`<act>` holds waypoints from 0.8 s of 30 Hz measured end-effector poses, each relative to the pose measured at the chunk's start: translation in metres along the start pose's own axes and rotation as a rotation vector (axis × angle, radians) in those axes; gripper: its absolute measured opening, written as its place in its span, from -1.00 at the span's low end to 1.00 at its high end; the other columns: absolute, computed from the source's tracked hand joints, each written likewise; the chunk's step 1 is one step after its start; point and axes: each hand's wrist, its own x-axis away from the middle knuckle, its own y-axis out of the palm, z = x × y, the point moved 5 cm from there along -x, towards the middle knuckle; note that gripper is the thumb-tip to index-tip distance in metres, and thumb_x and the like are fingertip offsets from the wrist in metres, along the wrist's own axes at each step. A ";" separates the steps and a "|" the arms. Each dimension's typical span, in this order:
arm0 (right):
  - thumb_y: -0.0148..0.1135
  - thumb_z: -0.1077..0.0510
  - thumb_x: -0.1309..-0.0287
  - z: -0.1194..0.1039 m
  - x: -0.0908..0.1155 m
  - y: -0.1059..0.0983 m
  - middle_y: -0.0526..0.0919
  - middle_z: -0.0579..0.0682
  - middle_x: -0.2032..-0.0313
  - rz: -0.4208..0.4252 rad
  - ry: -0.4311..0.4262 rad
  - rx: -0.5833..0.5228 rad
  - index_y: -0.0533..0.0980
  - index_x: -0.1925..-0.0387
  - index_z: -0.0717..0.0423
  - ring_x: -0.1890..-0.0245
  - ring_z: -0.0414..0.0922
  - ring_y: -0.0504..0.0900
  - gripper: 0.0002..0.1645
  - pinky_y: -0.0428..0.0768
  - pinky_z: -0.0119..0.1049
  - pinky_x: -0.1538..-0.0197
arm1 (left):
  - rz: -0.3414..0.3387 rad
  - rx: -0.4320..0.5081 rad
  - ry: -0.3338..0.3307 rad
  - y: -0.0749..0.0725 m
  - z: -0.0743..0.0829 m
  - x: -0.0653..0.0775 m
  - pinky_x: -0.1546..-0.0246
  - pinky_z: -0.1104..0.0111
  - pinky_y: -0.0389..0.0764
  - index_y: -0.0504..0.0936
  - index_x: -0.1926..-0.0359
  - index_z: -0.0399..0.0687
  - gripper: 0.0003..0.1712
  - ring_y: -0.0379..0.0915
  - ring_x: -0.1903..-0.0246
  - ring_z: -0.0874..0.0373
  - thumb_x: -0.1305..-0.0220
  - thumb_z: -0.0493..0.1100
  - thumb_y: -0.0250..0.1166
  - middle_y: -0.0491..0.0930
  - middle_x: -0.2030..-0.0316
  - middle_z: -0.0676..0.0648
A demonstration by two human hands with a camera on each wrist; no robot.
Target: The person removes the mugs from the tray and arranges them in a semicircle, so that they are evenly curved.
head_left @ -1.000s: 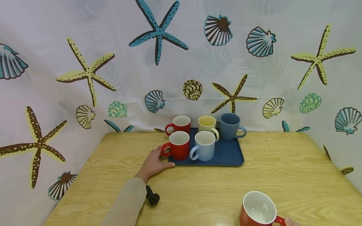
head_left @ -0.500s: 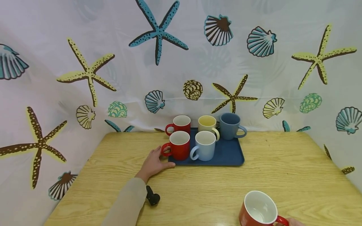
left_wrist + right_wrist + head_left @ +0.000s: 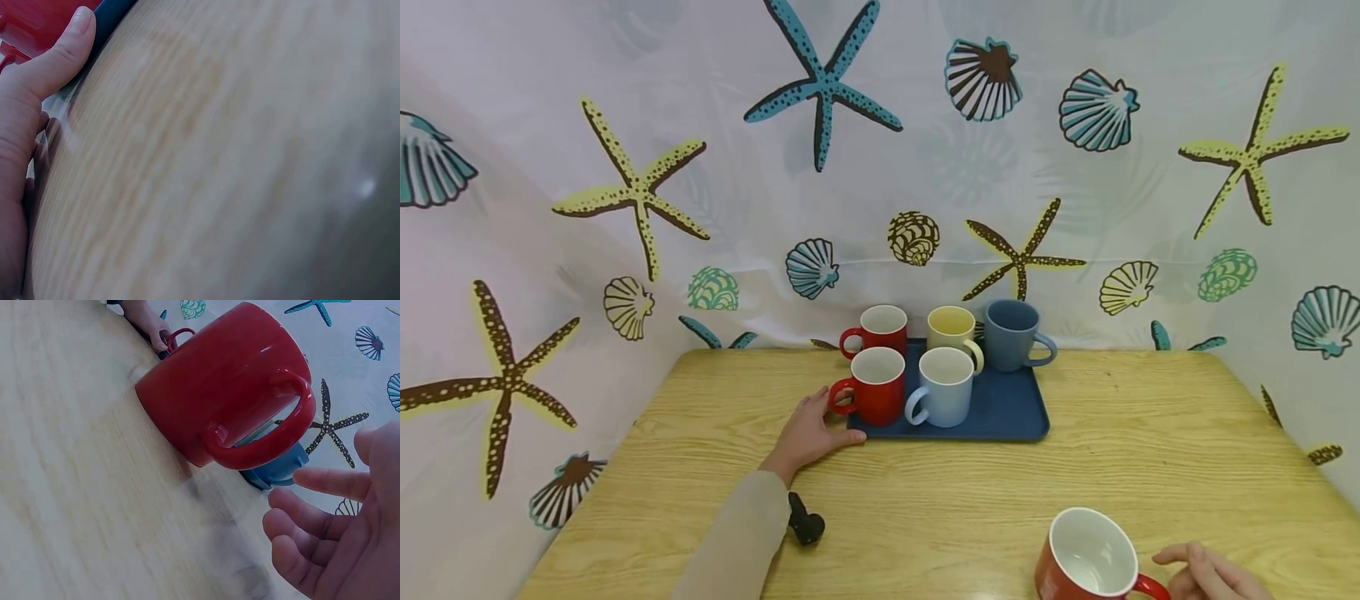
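Observation:
A red mug (image 3: 1086, 554) with a white inside stands upright on the table near the front right. Just right of its handle is my right hand (image 3: 1213, 575), loosely bent and holding nothing. In the right wrist view these fingers (image 3: 306, 540) hang apart from the red handle (image 3: 269, 447). My left hand (image 3: 808, 433) holds the near left corner of a dark blue tray (image 3: 1007, 408), thumb along the front rim, fingers at the left side. Beside it on the tray stand a red mug (image 3: 880, 392) and a light blue mug (image 3: 946, 392).
At the tray's back are another red mug (image 3: 887, 329), a pale yellow mug (image 3: 951, 329) and a darker blue mug (image 3: 1011, 337). A patterned curtain (image 3: 865, 208) hangs behind the wooden table (image 3: 925, 500). A black strap piece (image 3: 805, 525) sits by the left wrist.
My right hand has let go of the front red mug's handle and moved right, away from it. That mug stays in place. The left hand and tray have not moved.

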 end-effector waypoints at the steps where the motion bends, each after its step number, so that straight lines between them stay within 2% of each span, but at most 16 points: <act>1: -0.41 -0.17 -0.43 -0.003 -0.001 -0.001 0.59 0.07 0.47 0.021 0.002 0.036 0.31 0.00 0.55 0.54 -0.12 0.55 -0.22 0.58 -0.25 0.46 | -0.001 0.000 0.001 0.000 0.000 0.000 -0.27 -0.09 -0.03 0.38 -0.26 0.12 -0.01 0.01 -0.33 -0.16 0.21 0.43 0.35 0.26 -0.29 -0.17; 2: -0.42 -0.16 -0.43 -0.005 -0.002 -0.002 0.59 0.06 0.48 0.043 0.011 0.064 0.25 -0.04 0.60 0.55 -0.14 0.53 -0.21 0.56 -0.27 0.47 | -0.002 -0.002 0.001 0.000 0.001 0.000 -0.28 -0.08 -0.04 0.38 -0.26 0.13 -0.01 0.00 -0.33 -0.15 0.21 0.43 0.35 0.26 -0.29 -0.17; 4: -0.41 -0.17 -0.43 -0.010 -0.004 -0.004 0.58 0.05 0.50 0.073 0.027 0.103 0.27 -0.03 0.60 0.57 -0.14 0.49 -0.19 0.53 -0.29 0.49 | -0.002 0.000 0.001 0.000 0.001 0.000 -0.29 -0.06 -0.05 0.38 -0.26 0.12 -0.01 0.01 -0.33 -0.15 0.21 0.43 0.35 0.26 -0.29 -0.17; 11: -0.40 -0.10 -0.45 -0.028 -0.013 -0.004 0.55 0.07 0.45 0.026 -0.028 0.150 0.26 -0.03 0.57 0.54 -0.13 0.49 -0.28 0.54 -0.29 0.45 | -0.003 0.002 -0.003 -0.001 0.001 0.001 -0.29 -0.06 -0.05 0.38 -0.26 0.11 0.00 0.01 -0.33 -0.15 0.22 0.43 0.36 0.25 -0.30 -0.19; 17: -0.36 -0.13 -0.44 -0.036 -0.022 -0.006 0.54 0.06 0.44 0.079 -0.009 0.231 0.34 -0.04 0.45 0.53 -0.10 0.47 -0.32 0.52 -0.32 0.44 | -0.007 -0.004 -0.016 -0.001 0.000 0.001 -0.27 -0.09 -0.01 0.37 -0.27 0.11 0.02 0.01 -0.32 -0.18 0.22 0.44 0.35 0.22 -0.31 -0.21; 24: -0.33 -0.16 -0.43 -0.049 -0.033 -0.009 0.55 0.08 0.45 0.111 -0.031 0.234 0.36 -0.03 0.40 0.55 -0.06 0.49 -0.32 0.53 -0.28 0.45 | -0.010 0.002 -0.025 -0.002 0.001 0.001 -0.23 -0.15 0.05 0.35 -0.28 0.11 0.02 0.01 -0.31 -0.24 0.22 0.43 0.36 0.20 -0.32 -0.22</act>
